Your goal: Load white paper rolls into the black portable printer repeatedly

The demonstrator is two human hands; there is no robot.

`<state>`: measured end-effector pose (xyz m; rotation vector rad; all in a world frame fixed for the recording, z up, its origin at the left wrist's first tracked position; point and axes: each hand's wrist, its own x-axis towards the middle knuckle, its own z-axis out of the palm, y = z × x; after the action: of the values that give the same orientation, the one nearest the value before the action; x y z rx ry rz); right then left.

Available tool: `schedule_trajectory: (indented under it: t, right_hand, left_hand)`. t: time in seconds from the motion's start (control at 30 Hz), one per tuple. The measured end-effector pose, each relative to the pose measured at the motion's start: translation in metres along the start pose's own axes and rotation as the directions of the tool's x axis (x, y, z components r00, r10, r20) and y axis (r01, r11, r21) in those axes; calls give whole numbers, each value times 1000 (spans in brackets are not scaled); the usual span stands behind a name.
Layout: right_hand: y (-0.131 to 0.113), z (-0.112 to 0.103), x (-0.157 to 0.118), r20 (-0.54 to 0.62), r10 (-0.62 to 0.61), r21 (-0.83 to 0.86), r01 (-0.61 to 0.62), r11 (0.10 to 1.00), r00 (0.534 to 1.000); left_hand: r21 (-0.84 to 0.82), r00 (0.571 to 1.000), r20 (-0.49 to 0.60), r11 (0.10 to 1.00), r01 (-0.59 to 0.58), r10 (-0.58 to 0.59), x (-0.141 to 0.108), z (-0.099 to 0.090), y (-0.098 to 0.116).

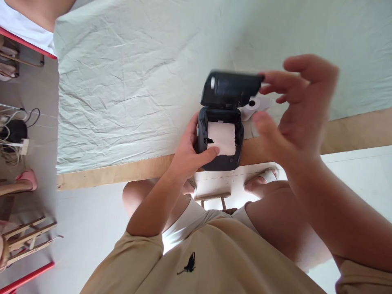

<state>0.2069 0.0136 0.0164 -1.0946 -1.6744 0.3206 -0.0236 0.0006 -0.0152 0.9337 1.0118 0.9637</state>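
A small black label printer is held at the table's near edge, its lid swung up. Inside lies a white paper roll, with a little black mark or gap at its left side. My left hand grips the printer's left side, the thumb resting on the paper. My right hand is raised to the right with fingers apart, its fingertips at the lid's right corner; whether they touch it I cannot tell. Behind the printer, partly hidden, lies a white paper roll with a dark core hole.
A wrinkled pale green cloth covers the table, leaving a bare wooden edge strip along the front. Another person's arm shows at top left. Cables with a power strip and a wooden stool are on the left floor.
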Motion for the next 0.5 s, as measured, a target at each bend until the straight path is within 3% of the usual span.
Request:
schedule_trajectory:
  t: [0.1,0.17,0.23,0.33,0.4,0.5]
  right_hand:
    - [-3,-2,-4,-30,9,106,-6,994,999]
    - [-7,-3,-8,110,117,85,-126,988,987]
    - [-9,-3,-11,298,269,41,-294,955,916]
    - [-8,1,-15,439,426,33,-488,872,791]
    - [-5,5,-16,461,463,52,-544,838,757]
    - [0,9,-16,452,481,73,-569,819,751]
  left_hand:
    - [10,1000,-9,1000,13,-13,-1,-2,0]
    - [-5,1000,4,1000,13,-13,-2,-3,0]
    - [-49,1000,27,999,15,-13,-3,-3,1]
    - [-94,997,19,993,70,-69,-3,1,5]
    - [-88,995,-9,991,98,-99,-2,4,8]
    - [-81,995,-17,992,99,-100,-2,7,10]
